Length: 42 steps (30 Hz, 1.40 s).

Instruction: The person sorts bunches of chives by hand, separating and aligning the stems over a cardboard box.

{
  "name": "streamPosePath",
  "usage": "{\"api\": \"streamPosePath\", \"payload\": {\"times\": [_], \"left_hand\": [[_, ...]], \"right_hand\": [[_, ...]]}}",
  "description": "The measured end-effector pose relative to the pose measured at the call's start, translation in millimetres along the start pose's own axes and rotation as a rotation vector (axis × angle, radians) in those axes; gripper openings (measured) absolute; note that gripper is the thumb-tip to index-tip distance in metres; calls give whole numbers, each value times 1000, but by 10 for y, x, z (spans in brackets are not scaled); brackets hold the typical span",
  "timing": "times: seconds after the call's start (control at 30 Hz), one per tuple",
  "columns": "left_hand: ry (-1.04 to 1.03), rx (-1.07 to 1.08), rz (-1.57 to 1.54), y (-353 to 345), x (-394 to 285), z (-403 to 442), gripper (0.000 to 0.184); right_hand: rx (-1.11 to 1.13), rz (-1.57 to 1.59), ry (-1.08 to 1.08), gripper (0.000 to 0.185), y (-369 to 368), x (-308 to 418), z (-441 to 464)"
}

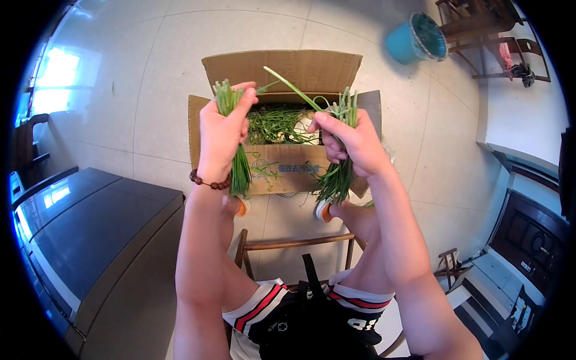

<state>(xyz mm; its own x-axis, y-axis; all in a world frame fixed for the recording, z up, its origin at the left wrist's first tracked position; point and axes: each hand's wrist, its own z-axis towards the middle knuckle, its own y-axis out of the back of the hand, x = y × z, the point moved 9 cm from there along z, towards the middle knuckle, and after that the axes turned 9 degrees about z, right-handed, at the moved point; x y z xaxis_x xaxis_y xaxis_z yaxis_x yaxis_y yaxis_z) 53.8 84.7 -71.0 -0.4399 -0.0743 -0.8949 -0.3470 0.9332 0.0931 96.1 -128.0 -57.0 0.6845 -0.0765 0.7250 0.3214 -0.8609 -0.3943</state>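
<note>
My left hand [222, 132], with a beaded bracelet at the wrist, is closed around a bunch of green chives [240, 174]. The pale cut ends stick up above the fist and the dark green leaves hang below. My right hand [354, 141] grips a second bunch of chives [333, 182], its leafy end pointing down. One longer pale stalk [291, 87] slants up and left from the right thumb. Both hands are above an open cardboard box [282, 67]. Loose green stalks [270, 123] and a whitish item [307, 130] lie inside it.
A blue bucket [405, 45] stands on the tiled floor at the upper right, beside wooden furniture [480, 27]. A large dark cabinet-like surface [102, 222] fills the left. Between my legs is a wooden bar [297, 245]; bits of green lie on the box's front flap.
</note>
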Motion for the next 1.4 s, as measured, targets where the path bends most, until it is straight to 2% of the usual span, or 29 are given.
{"api": "streamPosePath", "payload": {"times": [0.23, 0.3, 0.37, 0.63, 0.83, 0.9, 1.1, 1.17, 1.3, 1.37, 1.4], "left_hand": [[9, 159, -394, -399, -48, -110, 33], [24, 162, -412, -406, -44, -95, 32], [44, 127, -554, -378, -4, -68, 28], [72, 103, -597, -385, 95, -26, 23], [9, 25, -575, -290, 71, 3, 19], [-2, -102, -627, -139, 107, 44, 18], [-60, -133, -767, 264, 191, 234, 18], [-10, -245, -837, 387, 241, 233, 20], [-57, -203, -923, 518, 197, 255, 22], [-23, -255, -911, 584, 201, 241, 21], [-49, -200, -923, 624, 175, 256, 21]], "right_hand": [[17, -74, 0, 26, -86, -82, 16], [27, -157, 2, 26, -119, -81, 11], [30, -188, 8, 26, -128, -108, 14], [57, -372, 9, 21, -278, -205, -6], [81, -330, 44, 21, -317, -229, 31], [83, -316, 49, 21, -311, -224, 37], [118, -240, -77, 20, -273, -295, -6], [97, -232, -80, 21, -218, -294, -9], [76, -248, -94, 23, -107, -234, -40], [71, -231, -93, 23, -50, -214, -47], [65, -216, -93, 23, -18, -202, -54]]}}
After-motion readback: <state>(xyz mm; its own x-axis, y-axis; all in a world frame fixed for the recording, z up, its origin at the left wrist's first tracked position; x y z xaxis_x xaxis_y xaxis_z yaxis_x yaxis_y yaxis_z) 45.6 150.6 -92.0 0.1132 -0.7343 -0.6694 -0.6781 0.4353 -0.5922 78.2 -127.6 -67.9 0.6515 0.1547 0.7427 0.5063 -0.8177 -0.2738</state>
